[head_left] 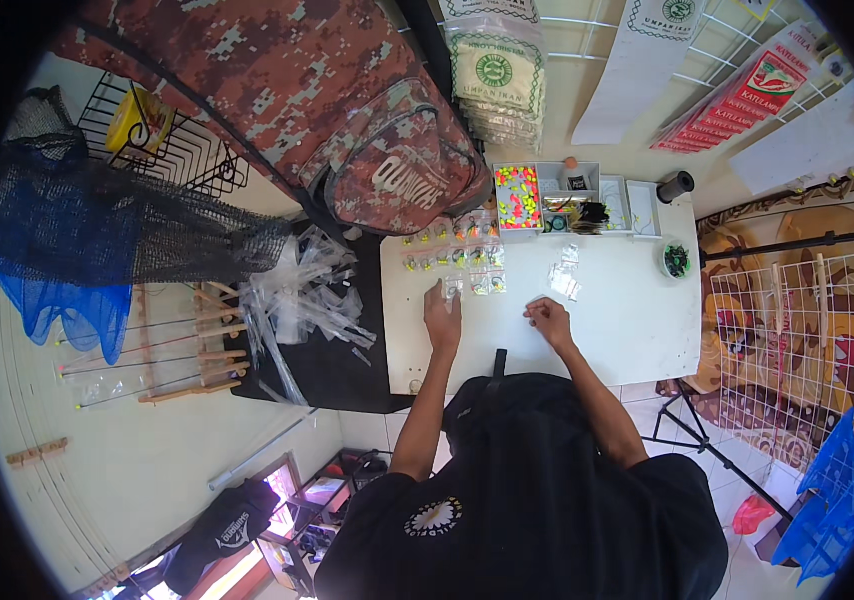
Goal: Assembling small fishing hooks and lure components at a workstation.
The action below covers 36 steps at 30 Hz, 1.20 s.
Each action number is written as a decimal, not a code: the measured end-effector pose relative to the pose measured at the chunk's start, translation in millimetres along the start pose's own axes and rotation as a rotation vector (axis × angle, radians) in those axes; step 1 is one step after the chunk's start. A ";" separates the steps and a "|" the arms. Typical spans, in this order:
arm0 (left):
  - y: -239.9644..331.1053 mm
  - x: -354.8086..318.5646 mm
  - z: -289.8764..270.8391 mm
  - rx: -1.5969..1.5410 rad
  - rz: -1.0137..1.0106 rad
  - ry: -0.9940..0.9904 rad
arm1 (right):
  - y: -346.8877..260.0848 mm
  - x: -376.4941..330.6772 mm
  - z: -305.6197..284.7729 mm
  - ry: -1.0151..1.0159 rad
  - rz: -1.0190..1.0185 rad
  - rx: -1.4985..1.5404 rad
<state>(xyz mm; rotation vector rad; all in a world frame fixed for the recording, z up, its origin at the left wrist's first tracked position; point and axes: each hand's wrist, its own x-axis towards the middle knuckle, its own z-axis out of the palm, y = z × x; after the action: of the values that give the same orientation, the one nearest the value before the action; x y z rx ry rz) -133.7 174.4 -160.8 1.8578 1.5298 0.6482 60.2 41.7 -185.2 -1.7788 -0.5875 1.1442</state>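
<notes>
At the near end of rows of small clear bags [462, 255] with bright yellow, green and orange pieces inside, my left hand [442, 318] has its fingers around a small clear plastic bag [453, 287]. My right hand [549, 321] is raised a little over the white table [607, 335], its fingers curled into a pinch. Whatever sits between those fingertips is too small to make out. Just beyond the right hand lies a loose pile of small clear bags [565, 273].
Along the table's back stand a tray of colourful beads [519, 198], a compartment box [572, 222] and a dark cylinder [677, 185]. A cup of dark green pieces [677, 261] is at the right edge. A camouflage bag [397, 150] and plastic strips [307, 285] crowd the left.
</notes>
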 end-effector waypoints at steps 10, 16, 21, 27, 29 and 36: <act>8.3 -18.5 6.9 0.367 0.251 -0.146 | 2.7 -1.8 1.5 0.016 -0.121 -0.139; 7.7 -15.9 9.0 0.379 0.269 -0.173 | 9.9 -2.9 -1.0 -0.008 -0.180 -0.142; 6.7 -13.9 8.2 0.387 0.295 -0.183 | 10.5 -3.2 -1.9 -0.027 -0.194 -0.120; 10.2 -20.3 6.3 0.349 0.279 -0.168 | 7.5 -6.5 -3.5 -0.035 -0.196 -0.090; 14.2 -24.1 6.7 0.289 0.285 -0.147 | 10.6 -6.4 -5.5 -0.025 -0.196 -0.087; 17.6 -50.8 9.7 0.218 0.202 -0.177 | 14.8 -10.7 -9.5 -0.066 -0.179 -0.048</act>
<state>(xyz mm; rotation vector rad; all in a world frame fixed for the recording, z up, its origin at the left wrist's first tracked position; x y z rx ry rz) -125.2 121.0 -153.2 2.1914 1.3530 0.4046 62.6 22.4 -191.9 -1.6960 -0.8025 1.0762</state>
